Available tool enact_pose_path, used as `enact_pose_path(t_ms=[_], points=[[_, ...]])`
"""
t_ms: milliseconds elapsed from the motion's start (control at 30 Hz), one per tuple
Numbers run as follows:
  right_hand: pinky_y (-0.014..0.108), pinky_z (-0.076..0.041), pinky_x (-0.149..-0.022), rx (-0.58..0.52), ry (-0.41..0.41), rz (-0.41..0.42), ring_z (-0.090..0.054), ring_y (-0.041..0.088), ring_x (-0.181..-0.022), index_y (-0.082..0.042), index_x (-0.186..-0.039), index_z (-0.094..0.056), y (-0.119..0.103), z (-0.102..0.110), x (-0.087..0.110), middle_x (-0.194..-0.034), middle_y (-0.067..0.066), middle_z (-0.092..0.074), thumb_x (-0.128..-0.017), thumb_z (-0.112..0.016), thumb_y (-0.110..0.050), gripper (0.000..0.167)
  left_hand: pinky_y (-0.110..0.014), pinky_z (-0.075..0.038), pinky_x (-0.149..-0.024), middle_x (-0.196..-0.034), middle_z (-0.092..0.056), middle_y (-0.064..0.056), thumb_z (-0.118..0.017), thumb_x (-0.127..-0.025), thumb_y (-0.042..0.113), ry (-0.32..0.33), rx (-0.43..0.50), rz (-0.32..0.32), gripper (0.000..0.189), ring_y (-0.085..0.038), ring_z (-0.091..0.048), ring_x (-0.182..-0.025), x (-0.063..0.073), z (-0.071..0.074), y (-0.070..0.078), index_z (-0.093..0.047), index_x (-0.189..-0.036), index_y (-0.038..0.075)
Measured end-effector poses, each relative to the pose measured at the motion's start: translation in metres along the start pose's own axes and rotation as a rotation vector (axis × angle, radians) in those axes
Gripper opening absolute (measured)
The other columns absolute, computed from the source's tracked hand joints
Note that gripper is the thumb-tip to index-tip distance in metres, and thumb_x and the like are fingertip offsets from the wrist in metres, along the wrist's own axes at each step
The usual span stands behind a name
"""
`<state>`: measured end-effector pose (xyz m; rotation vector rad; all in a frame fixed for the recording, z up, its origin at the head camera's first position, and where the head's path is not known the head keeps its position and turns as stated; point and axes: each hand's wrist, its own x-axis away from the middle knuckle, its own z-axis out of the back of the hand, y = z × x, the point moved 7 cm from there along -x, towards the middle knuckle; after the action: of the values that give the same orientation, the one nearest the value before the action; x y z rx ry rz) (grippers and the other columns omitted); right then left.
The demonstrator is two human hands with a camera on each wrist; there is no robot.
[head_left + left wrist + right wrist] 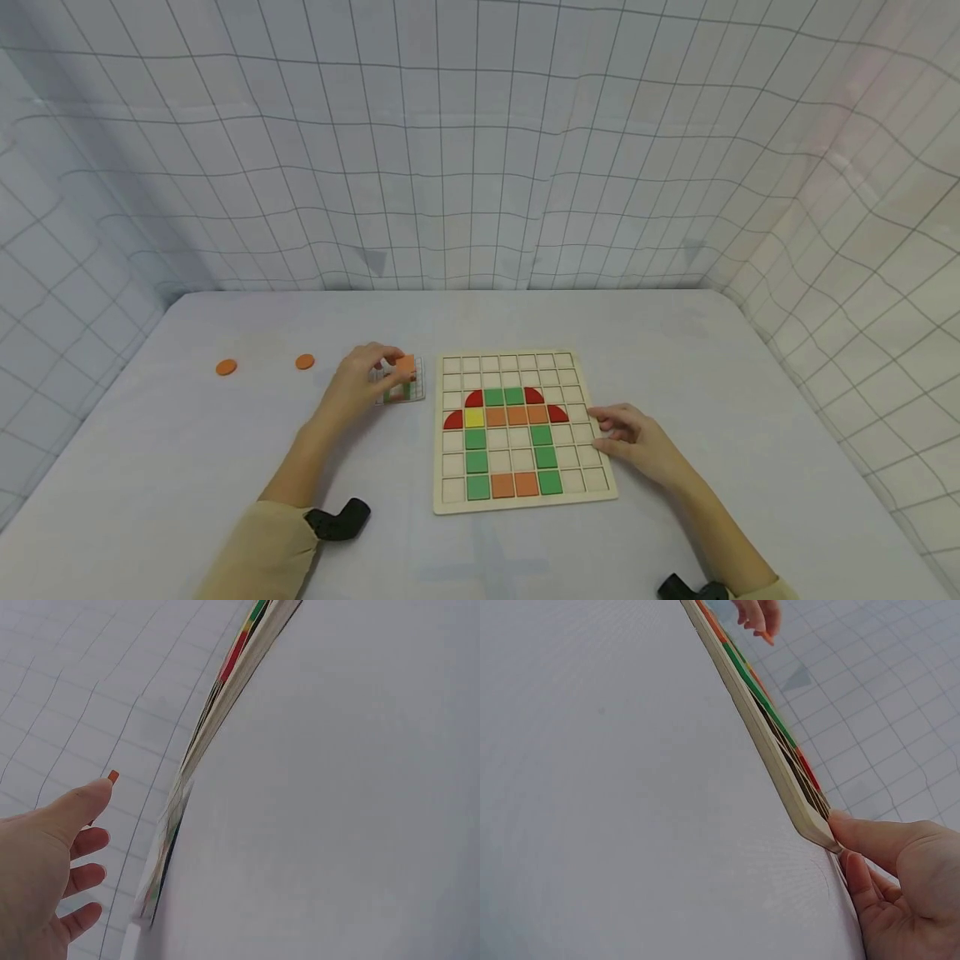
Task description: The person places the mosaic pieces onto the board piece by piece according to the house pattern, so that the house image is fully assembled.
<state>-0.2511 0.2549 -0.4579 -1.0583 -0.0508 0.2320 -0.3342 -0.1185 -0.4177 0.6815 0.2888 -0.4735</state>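
Observation:
Between thumb and fingertips, my left hand [363, 372] pinches an orange square tile [406, 364] above a small clear-edged pattern card [417, 388]. The tile's edge pokes past the thumb in the left wrist view. To the right of the card lies a pale wooden grid board [525, 506]. Set in its cells are green square tiles [476, 461], orange ones [502, 486], one yellow tile [474, 418] and red quarter-round pieces [453, 420]. My right hand [633, 442] rests at the board's right edge, thumb and index finger apart and touching it.
Two orange round discs, a left one [226, 367] and a right one [304, 362], lie on the white table [187, 467] left of the card. White grid-lined curtains [480, 167] hang behind and at both sides. Each wrist wears a black device [339, 520].

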Motion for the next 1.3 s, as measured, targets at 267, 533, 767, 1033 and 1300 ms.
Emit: enact_pose_path(t_ms=[267, 533, 767, 1033, 1300], points=[[0.018, -0.044, -0.072, -0.011, -0.008, -0.004, -0.051, 0.014, -0.087, -0.002, -0.121, -0.057, 0.001, 0.000, 0.000, -0.104, 0.010, -0.054, -0.079, -0.071, -0.012, 0.045, -0.035, -0.047, -0.072, -0.095, -0.062, -0.005, -0.070, -0.080, 0.026, -0.053, 0.039, -0.025, 0.033, -0.020, -0.054, -0.084, -0.014, -0.033, 0.032, -0.064, -0.105, 0.005], [0.018, -0.044, -0.071, -0.012, -0.006, 0.004, -0.051, 0.015, -0.087, -0.001, -0.121, -0.057, 0.000, 0.000, 0.000, -0.104, 0.011, -0.054, -0.079, -0.071, -0.011, 0.045, -0.036, -0.046, -0.075, -0.097, -0.064, -0.003, -0.071, -0.078, 0.031, -0.088, 0.044, -0.086, 0.036, -0.019, -0.056, -0.087, -0.023, -0.055, 0.055, -0.066, -0.104, 0.007], [0.018, -0.044, -0.071, -0.012, -0.013, -0.010, -0.051, 0.014, -0.087, -0.002, -0.121, -0.057, 0.000, 0.000, 0.000, -0.104, 0.011, -0.053, -0.079, -0.071, -0.013, 0.045, -0.035, -0.046, -0.075, -0.093, -0.062, 0.000, -0.067, -0.083, 0.030, -0.127, 0.063, -0.124, 0.029, -0.018, -0.055, -0.086, -0.028, -0.071, 0.072, -0.065, -0.103, 0.009], [0.018, -0.044, -0.071, -0.018, -0.019, -0.002, -0.051, 0.014, -0.086, -0.001, -0.120, -0.058, -0.002, -0.001, 0.000, -0.103, 0.012, -0.053, -0.079, -0.071, -0.014, 0.045, -0.034, -0.044, -0.077, -0.090, -0.062, 0.001, -0.067, -0.082, 0.031, -0.121, 0.054, -0.163, 0.028, -0.017, -0.055, -0.086, -0.033, -0.085, 0.084, -0.065, -0.102, 0.011], [0.018, -0.044, -0.070, -0.020, -0.017, 0.008, -0.051, 0.013, -0.085, -0.001, -0.121, -0.056, -0.002, -0.001, 0.000, -0.104, 0.012, -0.053, -0.080, -0.070, -0.012, 0.045, -0.031, -0.043, -0.069, -0.086, -0.062, 0.001, -0.067, -0.082, 0.032, -0.087, -0.009, -0.177, 0.027, -0.015, -0.053, -0.078, -0.037, -0.093, 0.087, -0.066, -0.098, 0.011]])
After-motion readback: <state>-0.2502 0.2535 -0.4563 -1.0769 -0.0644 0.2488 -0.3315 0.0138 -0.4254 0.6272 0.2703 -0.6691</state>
